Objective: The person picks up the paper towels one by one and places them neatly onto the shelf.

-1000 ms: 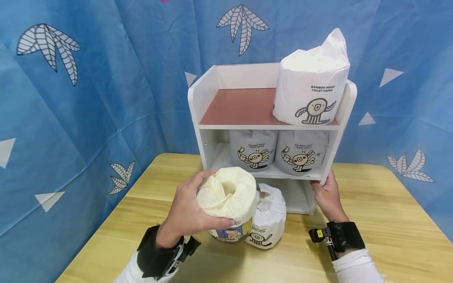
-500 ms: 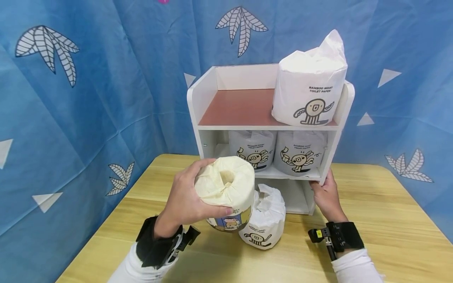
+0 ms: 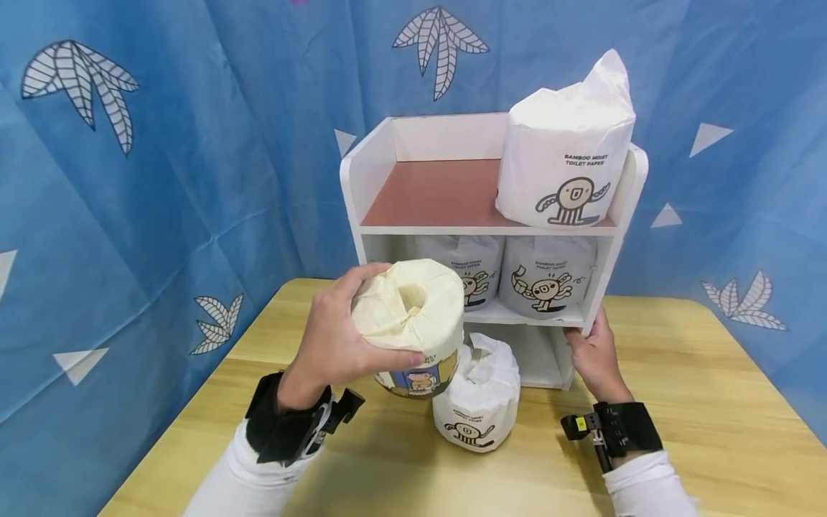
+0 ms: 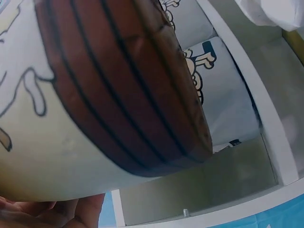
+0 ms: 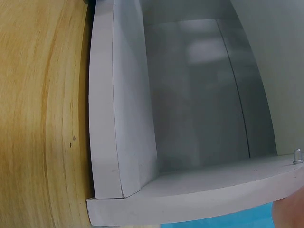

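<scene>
My left hand grips a toilet paper roll with a cream wrapped top and a cartoon print on its side, thumb in front. This roll is raised before the shelf's middle level and overlaps a white roll there. Close up in the left wrist view, the roll's printed side has brown bands and hides most of the hand. At the white shelf's right side panel, my right hand holds the edge below the middle board, its fingers partly behind the panel. A white-wrapped roll stands on the table in front.
On the shelf's top right stands a tall white roll. Two more white rolls, the right one in plain view, sit on the middle level. Beneath the shelf lies a wooden table, with a blue curtain behind.
My left hand has lifted the cream-topped roll upward, away from the white roll on the table and towards the shelf's middle level. My right hand stays on the side panel.
</scene>
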The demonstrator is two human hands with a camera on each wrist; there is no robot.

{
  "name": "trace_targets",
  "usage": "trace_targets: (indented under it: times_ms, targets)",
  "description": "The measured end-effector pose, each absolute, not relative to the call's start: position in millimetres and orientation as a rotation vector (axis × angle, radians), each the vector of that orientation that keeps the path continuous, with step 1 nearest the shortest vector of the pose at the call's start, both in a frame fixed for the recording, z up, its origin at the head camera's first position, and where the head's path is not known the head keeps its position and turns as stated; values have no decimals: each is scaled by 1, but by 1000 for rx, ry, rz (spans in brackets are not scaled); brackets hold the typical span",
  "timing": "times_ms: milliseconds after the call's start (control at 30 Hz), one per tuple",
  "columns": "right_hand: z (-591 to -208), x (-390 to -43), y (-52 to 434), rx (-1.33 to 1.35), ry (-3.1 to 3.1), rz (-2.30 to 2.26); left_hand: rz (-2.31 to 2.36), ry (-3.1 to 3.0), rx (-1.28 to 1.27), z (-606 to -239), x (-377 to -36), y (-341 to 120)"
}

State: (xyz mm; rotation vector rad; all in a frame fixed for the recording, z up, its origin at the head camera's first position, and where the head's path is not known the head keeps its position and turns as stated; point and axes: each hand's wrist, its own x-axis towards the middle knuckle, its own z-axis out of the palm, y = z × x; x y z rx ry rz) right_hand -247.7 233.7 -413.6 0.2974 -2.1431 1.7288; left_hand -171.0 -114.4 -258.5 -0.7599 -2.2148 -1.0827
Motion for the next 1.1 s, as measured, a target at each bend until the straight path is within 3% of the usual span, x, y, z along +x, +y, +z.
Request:
trace_targets:
  times_ms: [1100]
  targets:
    - [-412, -249, 234, 287, -2134, 1738, -1100, -2167, -751, -212, -191, -104]
